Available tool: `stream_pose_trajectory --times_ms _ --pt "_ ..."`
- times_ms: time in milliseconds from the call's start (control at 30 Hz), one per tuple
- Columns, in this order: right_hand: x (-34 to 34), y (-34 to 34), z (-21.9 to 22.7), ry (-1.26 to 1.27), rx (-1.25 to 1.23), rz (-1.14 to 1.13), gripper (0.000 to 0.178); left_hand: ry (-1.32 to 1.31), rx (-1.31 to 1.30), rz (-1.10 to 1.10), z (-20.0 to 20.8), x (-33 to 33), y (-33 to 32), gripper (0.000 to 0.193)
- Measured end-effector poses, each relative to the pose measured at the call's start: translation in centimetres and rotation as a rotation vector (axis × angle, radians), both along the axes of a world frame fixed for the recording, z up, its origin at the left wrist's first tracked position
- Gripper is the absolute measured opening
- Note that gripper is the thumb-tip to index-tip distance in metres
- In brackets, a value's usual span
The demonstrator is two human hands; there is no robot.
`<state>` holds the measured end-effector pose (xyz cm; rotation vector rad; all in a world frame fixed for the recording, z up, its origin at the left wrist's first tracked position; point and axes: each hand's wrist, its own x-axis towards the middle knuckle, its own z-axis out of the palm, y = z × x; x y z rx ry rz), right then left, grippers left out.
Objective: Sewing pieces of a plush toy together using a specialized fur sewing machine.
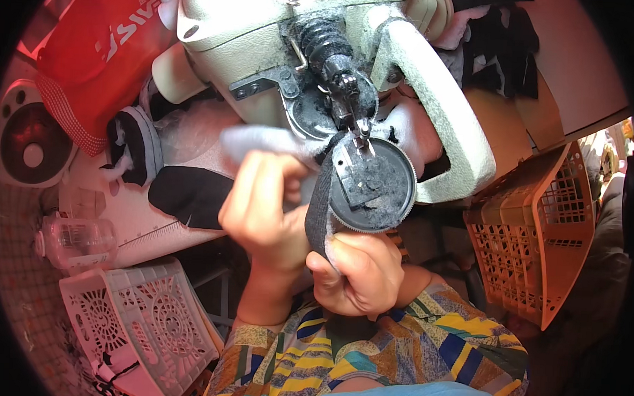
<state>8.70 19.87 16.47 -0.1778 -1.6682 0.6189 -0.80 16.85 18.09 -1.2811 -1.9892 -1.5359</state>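
Dark strip (319, 211) runs lengthwise toward the machine head (341, 80), along the disc's (395, 194) left rim.
Right hand (360, 273) pinches its near end; left hand (263, 206) curls, grip unclear, between disc and counter (131, 233) edge.

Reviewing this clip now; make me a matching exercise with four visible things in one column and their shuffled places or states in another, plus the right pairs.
1. Dark fabric strip
2. Orange basket
3. White crate
4. Toothed black disc

A. At the lower left of the picture
B. Dusted with lint
C. Held in the right hand
D. On the right side of the picture

Pairs: 1-C, 2-D, 3-A, 4-B
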Motion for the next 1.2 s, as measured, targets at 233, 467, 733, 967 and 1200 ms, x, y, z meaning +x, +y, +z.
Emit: stream_pose_trajectory --times_ms 233,467,733,967,1200 --pt "0.7 0.2 0.7 -0.083 -0.012 0.062 0.016 0.174 0.024 0.160 1.4 -0.7 0.1 0.024" --pt "0.3 0.0 0.7 -0.045 -0.028 0.075 0.017 -0.037 0.129 -0.061 2.5 -0.5 -1.5 0.011" --pt "-0.6 -0.2 -0.1 -0.059 -0.058 -0.008 0.022 -0.234 0.197 -0.347 2.1 -1.2 -0.3 0.009" --pt "-0.7 -0.1 0.5 -0.095 -0.099 -0.018 0.017 -0.378 0.150 -0.467 1.6 -1.6 -0.8 0.009" --pt "1.4 0.4 -1.3 -0.228 -0.034 -0.210 0.032 -0.938 0.102 -0.768 0.9 -0.4 -1.5 0.079"
